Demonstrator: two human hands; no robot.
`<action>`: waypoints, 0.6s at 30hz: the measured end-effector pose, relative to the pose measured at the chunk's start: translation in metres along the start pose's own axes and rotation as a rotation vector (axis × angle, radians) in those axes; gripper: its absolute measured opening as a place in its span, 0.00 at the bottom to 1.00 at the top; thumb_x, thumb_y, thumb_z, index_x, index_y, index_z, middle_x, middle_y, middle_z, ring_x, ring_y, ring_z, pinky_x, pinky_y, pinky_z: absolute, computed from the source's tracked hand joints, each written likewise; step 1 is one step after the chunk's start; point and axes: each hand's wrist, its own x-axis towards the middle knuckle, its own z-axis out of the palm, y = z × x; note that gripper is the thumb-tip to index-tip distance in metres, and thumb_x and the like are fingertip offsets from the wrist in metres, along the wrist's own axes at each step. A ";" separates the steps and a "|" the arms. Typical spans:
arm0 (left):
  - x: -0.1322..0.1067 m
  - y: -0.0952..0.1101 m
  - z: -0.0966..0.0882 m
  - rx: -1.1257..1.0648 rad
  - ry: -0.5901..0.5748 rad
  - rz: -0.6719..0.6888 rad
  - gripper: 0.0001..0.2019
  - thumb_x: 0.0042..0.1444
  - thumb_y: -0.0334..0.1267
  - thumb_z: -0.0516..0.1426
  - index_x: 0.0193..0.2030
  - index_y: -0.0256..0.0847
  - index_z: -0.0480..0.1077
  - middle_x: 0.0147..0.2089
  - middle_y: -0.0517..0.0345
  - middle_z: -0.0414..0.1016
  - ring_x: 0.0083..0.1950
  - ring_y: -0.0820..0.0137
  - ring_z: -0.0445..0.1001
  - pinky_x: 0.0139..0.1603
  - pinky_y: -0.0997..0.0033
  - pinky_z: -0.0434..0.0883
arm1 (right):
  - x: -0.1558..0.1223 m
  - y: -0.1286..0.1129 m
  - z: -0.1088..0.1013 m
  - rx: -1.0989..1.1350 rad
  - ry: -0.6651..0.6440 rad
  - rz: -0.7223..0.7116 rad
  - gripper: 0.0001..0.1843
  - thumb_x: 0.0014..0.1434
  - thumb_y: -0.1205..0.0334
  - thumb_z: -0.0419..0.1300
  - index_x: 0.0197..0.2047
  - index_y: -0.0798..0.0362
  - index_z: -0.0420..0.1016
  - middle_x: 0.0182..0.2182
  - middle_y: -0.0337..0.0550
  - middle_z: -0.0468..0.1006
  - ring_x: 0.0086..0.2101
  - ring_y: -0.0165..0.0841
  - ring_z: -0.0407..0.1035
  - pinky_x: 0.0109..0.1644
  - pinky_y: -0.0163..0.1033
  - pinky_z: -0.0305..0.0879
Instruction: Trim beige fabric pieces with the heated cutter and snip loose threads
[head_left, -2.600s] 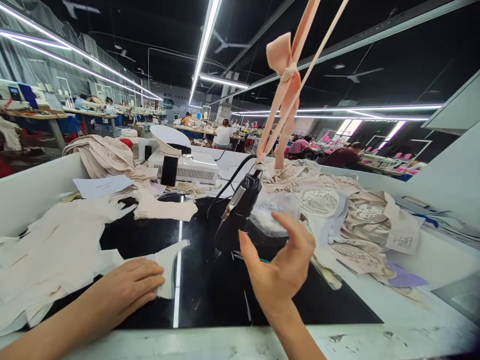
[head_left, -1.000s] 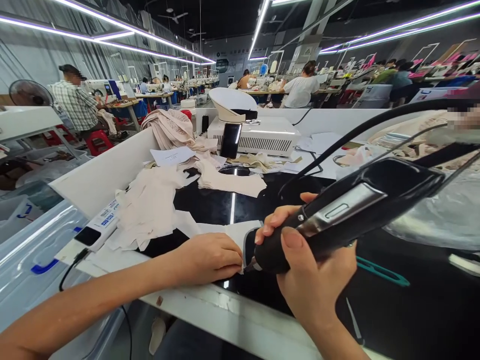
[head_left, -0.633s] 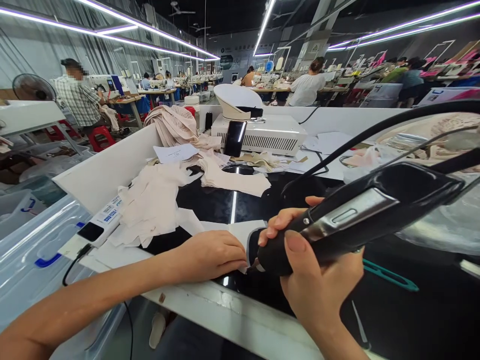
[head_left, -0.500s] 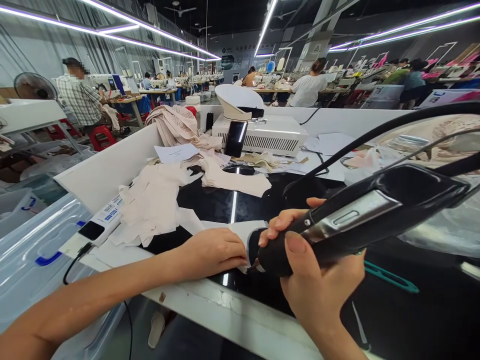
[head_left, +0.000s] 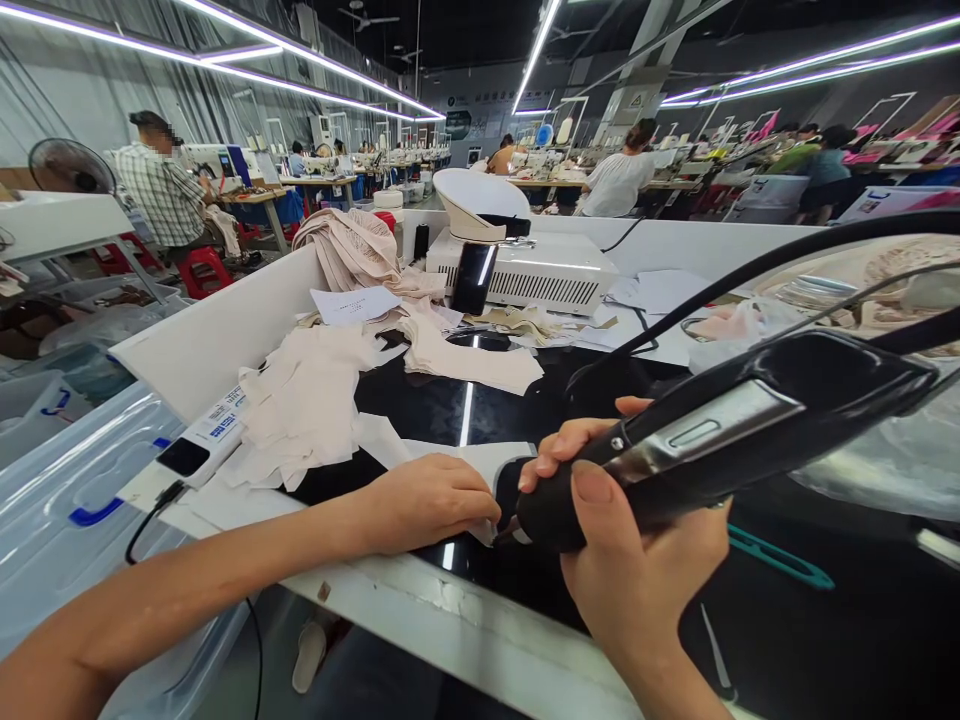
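My right hand (head_left: 637, 555) is wrapped round a black hand-held tool (head_left: 697, 450) with a silver lever and a thick black cable or hose. Its dark front end points down at the tabletop, and its exact kind does not show. My left hand (head_left: 431, 505) lies low over the table, fingers drawn together on a pale fabric piece (head_left: 491, 455) right beside that front end. The fingertips and the fabric's near edge are partly hidden. A pile of cut pale fabric pieces (head_left: 300, 400) lies beyond my left forearm.
A white box machine (head_left: 525, 270) stands at the back with a phone (head_left: 474, 278) leaning on it. More fabric strips (head_left: 472, 360) lie on the glossy black tabletop. A teal tool (head_left: 780, 555) and tweezers (head_left: 718, 645) are at right. Left is a power bank (head_left: 202, 440).
My left fingers have shifted very slightly to the right, toward the tool's front end. My right hand and the tool stay practically in place.
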 end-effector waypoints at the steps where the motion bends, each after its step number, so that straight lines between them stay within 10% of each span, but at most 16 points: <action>1: -0.001 0.000 -0.001 0.001 -0.009 0.008 0.06 0.73 0.29 0.57 0.49 0.38 0.77 0.45 0.52 0.84 0.49 0.64 0.81 0.55 0.66 0.74 | 0.000 0.000 0.000 0.002 0.002 0.002 0.25 0.59 0.51 0.76 0.54 0.43 0.71 0.32 0.33 0.77 0.25 0.32 0.73 0.26 0.40 0.74; 18: -0.012 -0.003 -0.014 0.020 0.018 0.138 0.14 0.74 0.26 0.53 0.51 0.38 0.81 0.52 0.50 0.85 0.52 0.65 0.83 0.58 0.67 0.76 | 0.000 0.002 -0.002 -0.012 0.027 0.010 0.24 0.58 0.53 0.77 0.53 0.42 0.73 0.32 0.34 0.77 0.29 0.35 0.74 0.29 0.41 0.77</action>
